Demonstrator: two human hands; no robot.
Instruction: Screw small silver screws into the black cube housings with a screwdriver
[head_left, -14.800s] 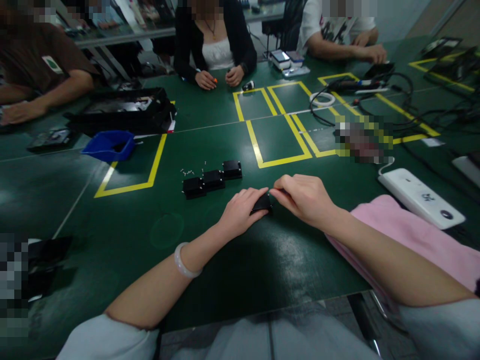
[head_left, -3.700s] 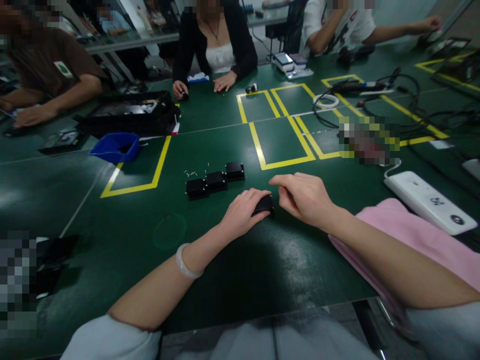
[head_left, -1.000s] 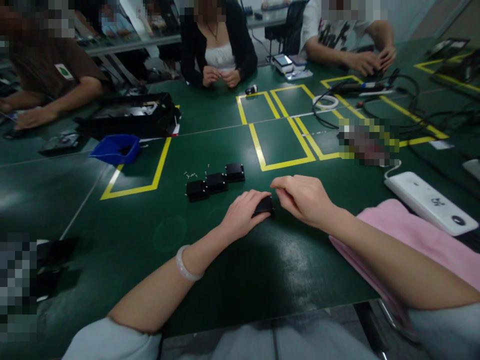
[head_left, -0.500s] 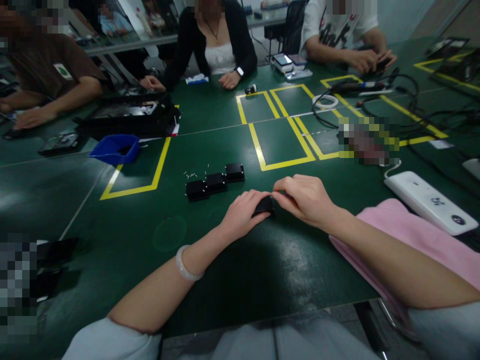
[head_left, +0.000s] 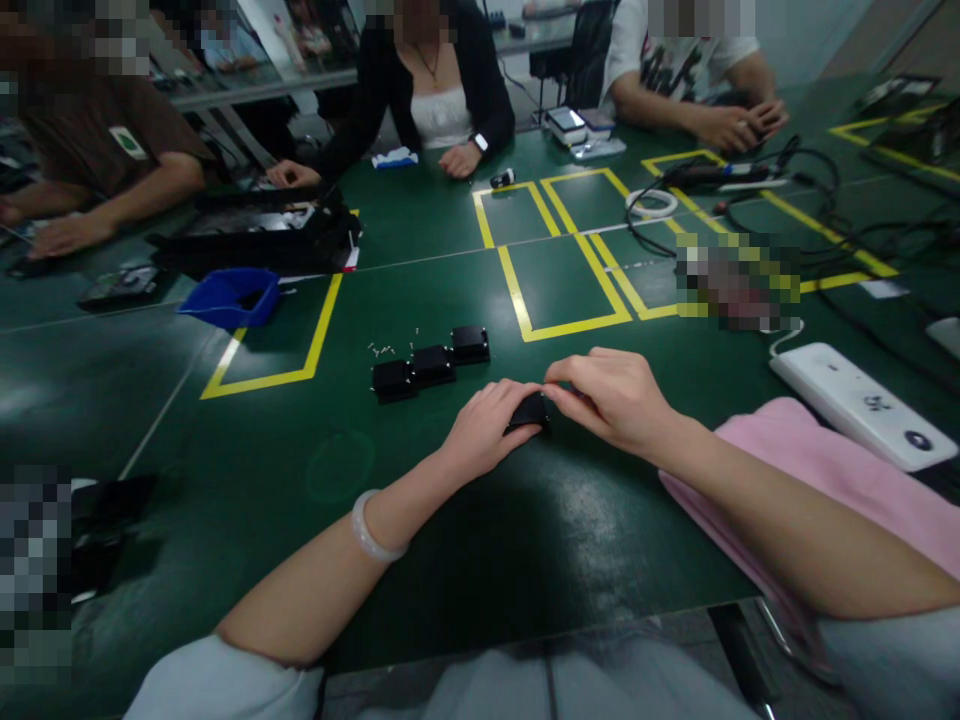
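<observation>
My left hand is closed around a small black box-shaped part on the green table, its fingers over the top and thumb along the near side. At the part's far right corner, my right hand makes a pinch with thumb and forefinger; whatever sits between those fingertips is too small to make out. Beyond my left hand stands a row of three similar black parts, the left one, the middle one and the right one. Several tiny screws lie loose behind that row.
A blue bin and a black tray stand at the far left. On the right are a white power strip, a pink cloth and black cables. Three people sit across the table.
My hands and the black part stay almost where they were. Across the table, the hands of the person at the right have come together.
</observation>
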